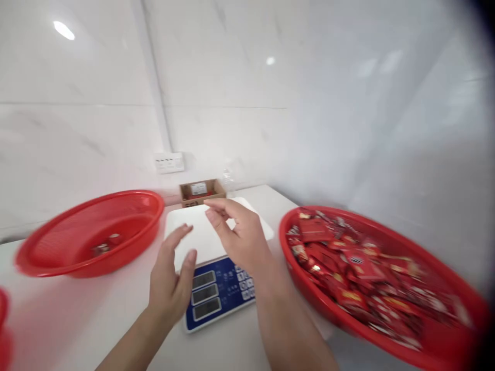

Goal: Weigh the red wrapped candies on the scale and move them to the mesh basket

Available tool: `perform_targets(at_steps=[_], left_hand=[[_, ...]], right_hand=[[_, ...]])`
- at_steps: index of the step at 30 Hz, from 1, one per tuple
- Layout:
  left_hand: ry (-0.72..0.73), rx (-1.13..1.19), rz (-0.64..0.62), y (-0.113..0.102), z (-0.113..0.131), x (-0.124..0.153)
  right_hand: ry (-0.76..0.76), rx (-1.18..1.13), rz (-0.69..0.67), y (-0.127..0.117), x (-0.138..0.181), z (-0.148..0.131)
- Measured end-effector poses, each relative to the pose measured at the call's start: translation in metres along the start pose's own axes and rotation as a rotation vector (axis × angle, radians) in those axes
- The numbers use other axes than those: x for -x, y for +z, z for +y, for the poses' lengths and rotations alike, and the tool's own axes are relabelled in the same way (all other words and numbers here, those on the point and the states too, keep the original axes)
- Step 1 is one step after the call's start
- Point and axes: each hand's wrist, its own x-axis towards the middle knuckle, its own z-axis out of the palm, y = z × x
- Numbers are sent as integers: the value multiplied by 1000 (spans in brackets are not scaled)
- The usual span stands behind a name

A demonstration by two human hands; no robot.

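Note:
Both my hands hover over a digital scale (228, 288) with a white weighing plate (197, 232) and a blue panel with dark displays and keys. My left hand (170, 278) is at the plate's left front corner, thumb and fingers apart, holding nothing. Above the plate's middle, my right hand (242, 232) has curled fingers with the thumb apart from them; nothing shows in it. To the right stands a red basket (286, 226) full of red-wrapped small packets (348, 257). At the left is another red basket (127, 206) with a few small wrapped pieces (104, 246) at its bottom.
Behind the scale sits a small cardboard box (203, 190) with a white label inside, beside a clear plastic bottle (228, 175). A socket strip (169, 162) is on the marbled wall. Part of another red container (3, 319) shows at the left edge.

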Motion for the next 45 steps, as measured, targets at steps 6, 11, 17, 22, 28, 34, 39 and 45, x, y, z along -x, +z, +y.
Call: perform_targets(at_steps=[6, 11, 17, 22, 28, 34, 39, 45], left_hand=[[656, 495, -522, 69, 17, 93], [381, 681, -985, 74, 25, 111], [-293, 789, -1239, 57, 34, 93], [-386, 910, -1229, 55, 35, 86], [-383, 974, -1230, 57, 32, 81], [-409, 1053, -1241, 59, 25, 79], [-445, 1114, -1283, 64, 19, 80], [-538, 1203, -1304, 77, 7, 79]], right_hand=[[179, 330, -72, -61, 73, -16], [604, 751, -170, -135, 118, -17], [888, 743, -401, -193, 126, 1], [977, 752, -523, -197, 119, 16], [994, 818, -573, -188, 114, 26], [929, 969, -509, -178, 113, 30], [921, 1048, -501, -173, 110, 30], [926, 1122, -549, -177, 86, 23]])
